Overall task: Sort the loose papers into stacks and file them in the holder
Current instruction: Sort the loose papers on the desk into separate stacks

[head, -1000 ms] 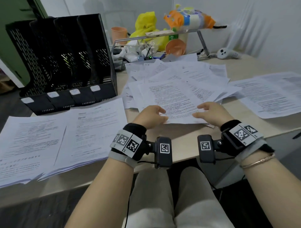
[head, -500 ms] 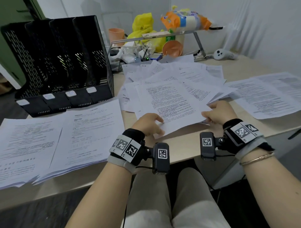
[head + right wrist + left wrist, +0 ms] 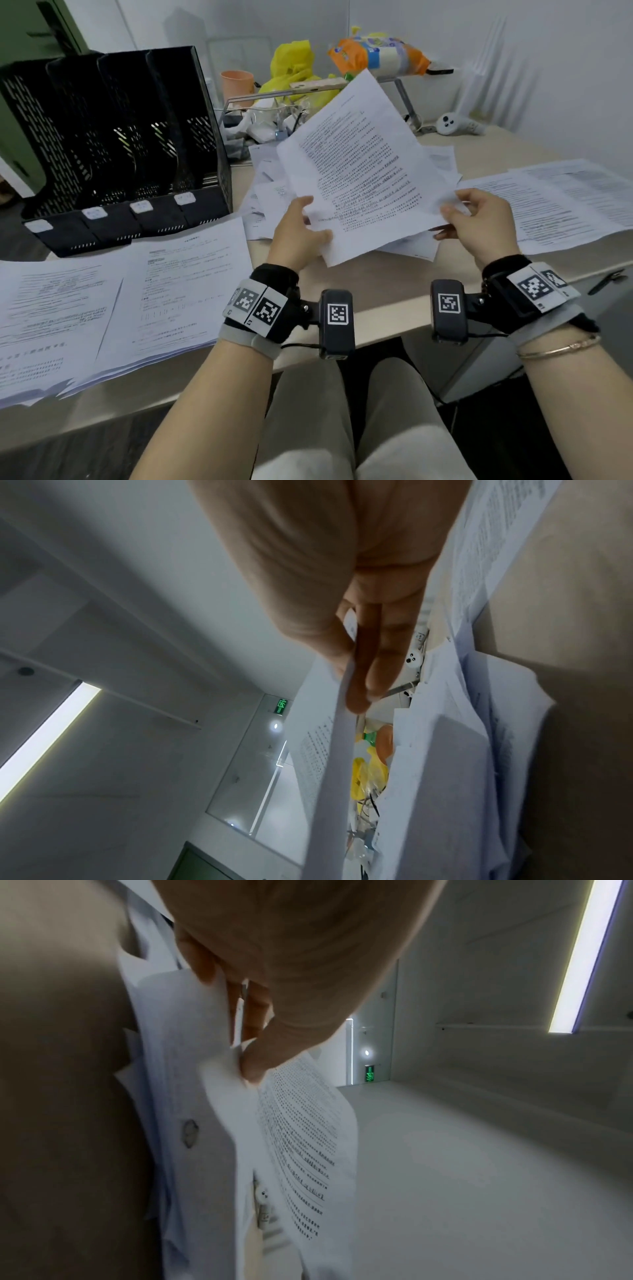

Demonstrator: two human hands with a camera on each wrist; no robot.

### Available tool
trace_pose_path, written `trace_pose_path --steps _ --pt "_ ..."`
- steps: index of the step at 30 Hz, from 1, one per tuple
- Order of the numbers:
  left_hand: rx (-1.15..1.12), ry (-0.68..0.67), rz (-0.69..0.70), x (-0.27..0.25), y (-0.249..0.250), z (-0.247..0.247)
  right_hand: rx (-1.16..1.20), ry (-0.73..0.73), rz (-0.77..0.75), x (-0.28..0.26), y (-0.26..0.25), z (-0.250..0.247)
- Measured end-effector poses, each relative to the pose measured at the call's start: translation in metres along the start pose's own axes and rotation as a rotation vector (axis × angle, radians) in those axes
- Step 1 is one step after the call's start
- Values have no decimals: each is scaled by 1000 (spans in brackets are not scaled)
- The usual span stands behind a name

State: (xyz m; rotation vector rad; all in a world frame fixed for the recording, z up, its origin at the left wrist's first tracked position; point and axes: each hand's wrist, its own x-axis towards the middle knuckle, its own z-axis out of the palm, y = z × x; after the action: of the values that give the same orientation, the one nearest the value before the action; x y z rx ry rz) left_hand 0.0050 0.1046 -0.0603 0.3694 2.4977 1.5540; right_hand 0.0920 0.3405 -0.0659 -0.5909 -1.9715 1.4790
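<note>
A printed sheet [image 3: 363, 164] is lifted and tilted up over the loose pile of papers [image 3: 270, 195] in the middle of the desk. My left hand [image 3: 301, 226] pinches its lower left edge, thumb on top. My right hand [image 3: 476, 219] pinches its lower right edge. The left wrist view shows the sheet [image 3: 301, 1150] pinched by my left hand [image 3: 246, 1053]. The right wrist view shows the sheet [image 3: 329, 764] between thumb and fingers of my right hand [image 3: 352, 674]. The black four-slot holder [image 3: 113, 144] stands at the back left. Its slots look dark and I cannot tell what they hold.
Two sorted stacks [image 3: 102, 305] lie at the front left of the desk [image 3: 376, 291]. More sheets [image 3: 555, 202] lie at the right. At the back stand a metal rack [image 3: 404, 92] with bags, an orange cup [image 3: 238, 85] and a white controller [image 3: 459, 125].
Both hands took hold of the top sheet of the middle pile and raised it off the desk; it now stands tilted up towards me. The head view has shifted a little.
</note>
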Motion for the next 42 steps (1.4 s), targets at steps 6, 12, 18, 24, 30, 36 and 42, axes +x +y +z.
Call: trace_pose_path --steps 6,12,18,24,30,36,42 --pt "106 -33 129 9 31 17 40 127 -70 8 -13 -30" --pt "114 9 241 17 62 46 87 185 -107 18 -24 -67" --pt "-9 -62 360 32 100 105 198 142 -36 27 -27 -97" --pt "-129 -174 377 44 122 182 23 52 20 37 -11 -133" --pt "-164 -331 359 51 141 240 -75 236 66 60 10 -165" --pt "-62 -409 303 61 135 274 -210 282 166 72 38 -185" --pt "65 -505 163 63 120 287 -305 178 280 64 63 -190"
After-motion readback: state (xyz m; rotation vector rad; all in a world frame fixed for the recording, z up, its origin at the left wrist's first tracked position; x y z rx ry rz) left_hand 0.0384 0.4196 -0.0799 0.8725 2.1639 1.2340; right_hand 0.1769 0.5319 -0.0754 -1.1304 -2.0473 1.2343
